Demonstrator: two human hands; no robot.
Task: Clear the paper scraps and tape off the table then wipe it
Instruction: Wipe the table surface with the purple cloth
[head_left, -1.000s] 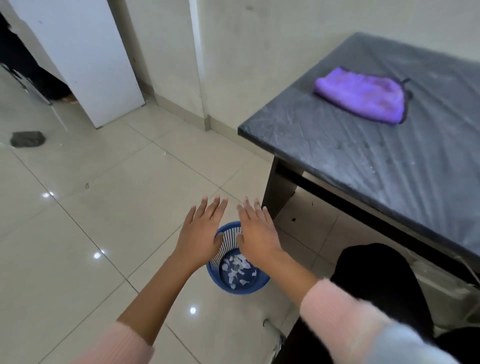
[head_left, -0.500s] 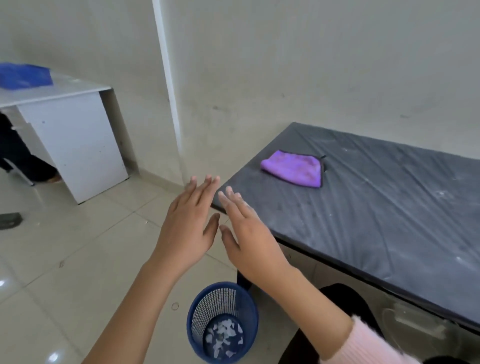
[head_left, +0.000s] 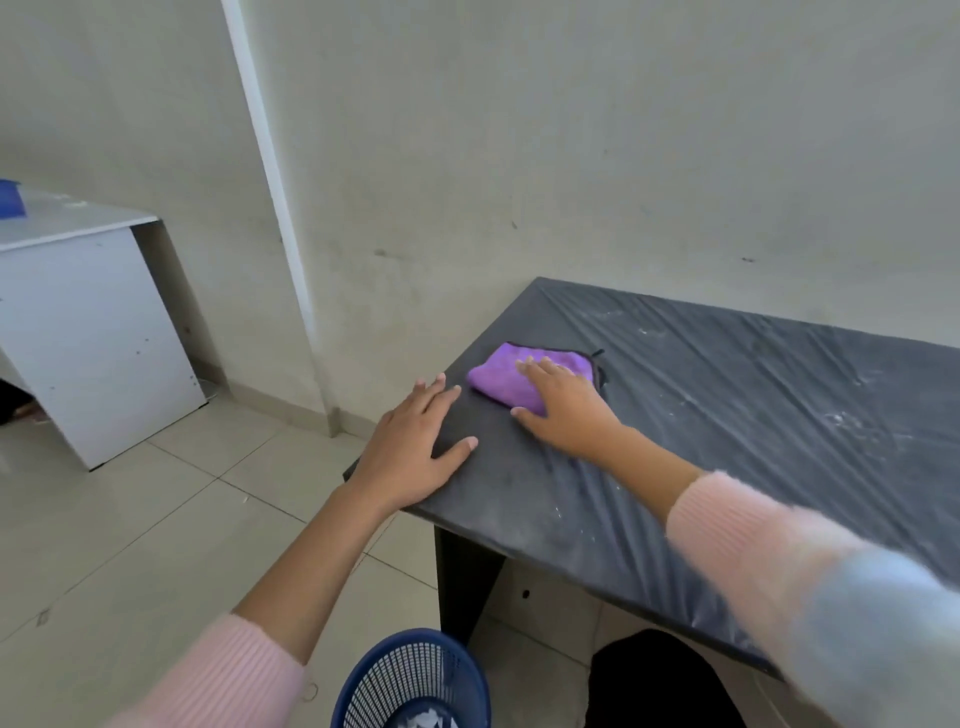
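Two hands over the near-left corner of the bench (head_left: 727, 415). Left hand (head_left: 410, 447) lies flat, palm down, at the bench edge, fingers (head_left: 436, 395) spread and extended, holding nothing. Right hand (head_left: 563, 410) lies palm down on the purple cloth (head_left: 506, 376), fingers straight and slightly apart, covering the cloth's right part, not closed around it. Cloth lies folded on the bench near its left end, close to the wall. Bench top is dark, wrapped in wrinkled film with pale dusty smears. Blue mesh bin (head_left: 415, 680) stands on the floor below the corner, white paper scraps (head_left: 423, 721) inside. White desk (head_left: 88, 332) well apart on the left.
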